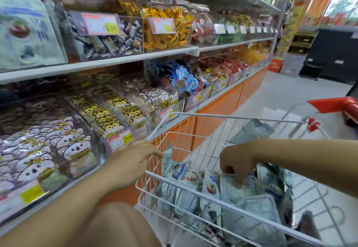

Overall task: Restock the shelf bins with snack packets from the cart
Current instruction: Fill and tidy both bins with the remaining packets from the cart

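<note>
R hand (238, 161) pinches pale-blue foil snack packet (229, 189) in white wire cart (213, 114). L hand (133, 161) at its left rim; grasp unclear.

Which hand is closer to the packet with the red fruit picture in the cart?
Right. The right hand is in the cart just beside that packet; the left hand is farther, at the cart's left rim.

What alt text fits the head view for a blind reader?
A person's right hand touches pale snack packets in a white wire cart, while the left hand touches a packet at its rim. Stocked shelf bins stand left.
</note>
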Tool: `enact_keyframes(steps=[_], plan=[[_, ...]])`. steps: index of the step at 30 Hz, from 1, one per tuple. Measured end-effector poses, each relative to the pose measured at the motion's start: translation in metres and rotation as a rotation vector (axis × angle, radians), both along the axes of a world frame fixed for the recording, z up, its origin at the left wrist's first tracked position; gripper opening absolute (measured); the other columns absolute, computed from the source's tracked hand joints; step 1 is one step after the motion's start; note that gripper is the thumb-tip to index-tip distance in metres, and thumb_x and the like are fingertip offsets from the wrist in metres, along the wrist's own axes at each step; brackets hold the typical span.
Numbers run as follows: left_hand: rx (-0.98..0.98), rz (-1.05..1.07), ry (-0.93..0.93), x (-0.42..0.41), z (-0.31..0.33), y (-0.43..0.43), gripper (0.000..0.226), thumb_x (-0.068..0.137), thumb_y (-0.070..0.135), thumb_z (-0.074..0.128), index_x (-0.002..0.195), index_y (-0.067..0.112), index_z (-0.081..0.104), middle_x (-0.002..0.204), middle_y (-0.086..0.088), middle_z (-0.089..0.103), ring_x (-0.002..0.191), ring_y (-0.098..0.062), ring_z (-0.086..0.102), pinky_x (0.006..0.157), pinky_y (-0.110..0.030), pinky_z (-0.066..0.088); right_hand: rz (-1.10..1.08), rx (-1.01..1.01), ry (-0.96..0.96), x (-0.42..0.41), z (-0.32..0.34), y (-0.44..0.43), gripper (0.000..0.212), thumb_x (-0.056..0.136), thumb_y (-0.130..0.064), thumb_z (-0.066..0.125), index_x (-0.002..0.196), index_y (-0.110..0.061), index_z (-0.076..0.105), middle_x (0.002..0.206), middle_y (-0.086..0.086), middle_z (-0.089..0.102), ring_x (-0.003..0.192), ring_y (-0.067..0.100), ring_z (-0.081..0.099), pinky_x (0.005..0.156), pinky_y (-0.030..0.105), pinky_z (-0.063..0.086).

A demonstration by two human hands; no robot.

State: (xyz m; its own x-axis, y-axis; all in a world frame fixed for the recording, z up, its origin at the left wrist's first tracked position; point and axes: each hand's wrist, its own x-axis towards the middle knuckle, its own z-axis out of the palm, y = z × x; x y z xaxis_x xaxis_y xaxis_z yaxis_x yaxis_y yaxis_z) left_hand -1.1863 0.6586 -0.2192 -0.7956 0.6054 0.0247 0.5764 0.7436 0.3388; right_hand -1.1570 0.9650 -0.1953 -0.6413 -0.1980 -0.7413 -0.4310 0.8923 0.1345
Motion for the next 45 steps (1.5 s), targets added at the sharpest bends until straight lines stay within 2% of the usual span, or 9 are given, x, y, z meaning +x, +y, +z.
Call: enact_keyframes(steps=[5, 9, 13, 17, 20, 31, 34, 38, 45], plan=[[-0.043, -0.016, -0.042, 0.007, 0.007, -0.002, 0.058, 0.095, 0.002, 0.038, 0.133, 0.044, 0.054, 0.153, 0.018, 0.038, 0.148, 0.001, 0.018, 0.123, -0.039, 0.020, 0.020, -0.068, 0.119, 0.004, 0.014, -0.011, 0.032, 0.077, -0.026, 0.072, 0.063, -0.014, 0.046, 0.061, 0.001, 0.046, 0.061, 0.021, 0.043, 0.059, 0.030, 0.035], [0.010, 0.014, -0.022, 0.008, 0.010, 0.005, 0.052, 0.096, 0.007, 0.040, 0.129, 0.045, 0.056, 0.138, 0.023, 0.049, 0.135, -0.001, 0.039, 0.114, -0.034, 0.034, 0.015, -0.133, 0.358, -0.002, 0.073, -0.013, 0.034, 0.084, -0.024, 0.067, 0.064, -0.017, 0.040, 0.062, -0.002, 0.040, 0.057, 0.015, 0.033, 0.055, 0.031, 0.030], [0.350, 0.020, -0.032, 0.016, 0.017, 0.020, 0.036, 0.100, 0.017, 0.052, 0.114, 0.050, 0.057, 0.122, 0.031, 0.056, 0.117, 0.008, 0.052, 0.103, -0.028, 0.045, -0.148, -0.405, 0.513, -0.004, 0.103, -0.013, 0.037, 0.088, -0.031, 0.073, 0.068, -0.013, 0.048, 0.065, -0.001, 0.047, 0.056, 0.014, 0.039, 0.058, 0.035, 0.036], [0.383, -0.106, 0.010, 0.036, 0.034, 0.039, 0.065, 0.093, 0.043, 0.065, 0.148, 0.045, 0.031, 0.142, 0.035, 0.030, 0.126, 0.017, 0.032, 0.103, -0.003, 0.025, -0.613, -0.999, 0.353, -0.004, 0.092, -0.021, 0.024, 0.089, -0.011, 0.074, 0.097, 0.009, 0.064, 0.080, 0.011, 0.069, 0.068, 0.015, 0.065, 0.065, 0.033, 0.058], [0.251, -0.119, 0.072, 0.038, 0.030, 0.049, 0.087, 0.086, 0.060, 0.065, 0.152, 0.050, 0.009, 0.153, 0.031, 0.008, 0.136, 0.005, 0.023, 0.111, -0.021, 0.028, -0.835, -1.271, 0.180, 0.001, 0.078, -0.034, 0.020, 0.091, -0.004, 0.068, 0.102, 0.010, 0.060, 0.083, 0.016, 0.068, 0.069, 0.018, 0.067, 0.062, 0.024, 0.056], [0.667, 0.045, 0.112, 0.029, 0.025, 0.041, 0.038, 0.103, 0.023, 0.052, 0.131, 0.048, 0.047, 0.123, 0.027, 0.057, 0.112, 0.007, 0.053, 0.088, -0.018, 0.045, -0.936, -1.678, -0.001, 0.002, 0.062, -0.057, 0.024, 0.096, -0.018, 0.062, 0.109, 0.002, 0.063, 0.098, 0.017, 0.071, 0.091, 0.025, 0.069, 0.078, 0.029, 0.060], [0.840, 0.191, -0.017, 0.022, 0.024, 0.036, 0.029, 0.106, 0.023, 0.045, 0.127, 0.041, 0.054, 0.117, 0.019, 0.067, 0.108, 0.001, 0.063, 0.091, -0.025, 0.050, -0.742, -1.468, 0.130, -0.011, 0.044, -0.047, 0.025, 0.101, -0.027, 0.057, 0.107, -0.005, 0.067, 0.095, 0.012, 0.072, 0.092, 0.027, 0.071, 0.086, 0.039, 0.059], [1.090, 0.352, -0.359, 0.020, 0.026, 0.031, 0.026, 0.107, 0.021, 0.042, 0.120, 0.035, 0.059, 0.108, 0.004, 0.076, 0.094, -0.019, 0.075, 0.071, -0.032, 0.060, -0.170, -0.565, 0.397, -0.030, -0.024, -0.033, 0.032, 0.097, -0.026, 0.062, 0.127, -0.015, 0.062, 0.126, 0.007, 0.065, 0.112, 0.022, 0.062, 0.101, 0.037, 0.050], [1.305, 0.427, -0.713, 0.023, 0.025, 0.017, 0.019, 0.102, 0.016, 0.052, 0.119, 0.019, 0.060, 0.101, -0.009, 0.078, 0.085, -0.024, 0.074, 0.070, -0.036, 0.059, 0.007, -0.256, 0.550, -0.052, -0.098, -0.053, 0.051, 0.094, -0.009, 0.058, 0.143, -0.018, 0.047, 0.145, 0.006, 0.041, 0.123, 0.030, 0.051, 0.090, 0.038, 0.049]])
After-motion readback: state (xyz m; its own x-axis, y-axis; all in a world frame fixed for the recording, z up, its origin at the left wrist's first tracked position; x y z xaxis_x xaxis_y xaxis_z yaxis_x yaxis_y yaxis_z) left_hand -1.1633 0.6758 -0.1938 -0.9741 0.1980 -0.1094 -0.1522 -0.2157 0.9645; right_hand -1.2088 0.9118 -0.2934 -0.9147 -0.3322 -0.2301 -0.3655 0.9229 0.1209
